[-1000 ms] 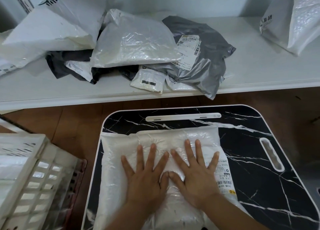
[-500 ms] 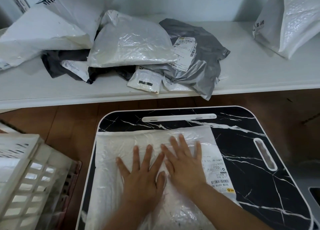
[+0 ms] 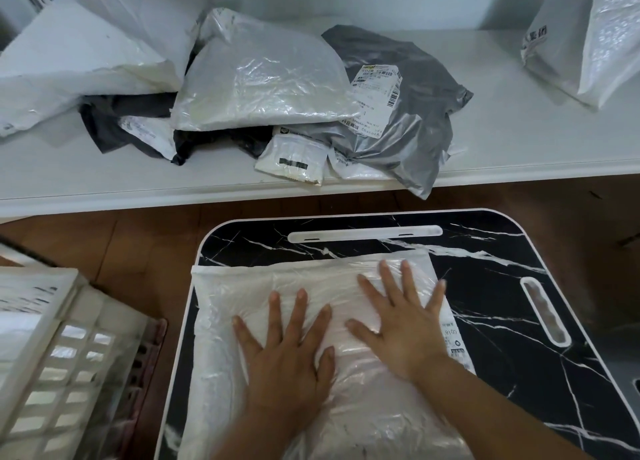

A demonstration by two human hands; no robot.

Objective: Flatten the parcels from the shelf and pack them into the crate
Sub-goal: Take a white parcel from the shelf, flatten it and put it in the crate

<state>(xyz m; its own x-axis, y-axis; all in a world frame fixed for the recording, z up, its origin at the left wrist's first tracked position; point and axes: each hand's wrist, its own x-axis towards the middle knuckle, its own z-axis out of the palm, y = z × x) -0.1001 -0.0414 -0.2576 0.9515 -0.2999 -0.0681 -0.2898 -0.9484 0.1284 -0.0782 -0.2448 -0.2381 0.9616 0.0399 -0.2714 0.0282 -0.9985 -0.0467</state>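
Fingers (image 3: 300, 307) spread flat, two hands pressing one white parcel (image 3: 221, 321), one crate (image 3: 62, 355) beside.

Parcel (image 3: 263, 307) flat on tray table (image 3: 485, 307), covering its left and middle part, right side bare. Left hand (image 3: 287, 352) and right hand (image 3: 403, 324) side by side on parcel, fingers spread. Crate (image 3: 52, 362) left of tray table, just beside it. Shelf (image 3: 519, 130) behind tray table. Heap of parcels (image 3: 263, 89) on shelf at left and middle, stacked and overlapping. Single parcel (image 3: 588, 34) at far right of shelf, well apart from heap.
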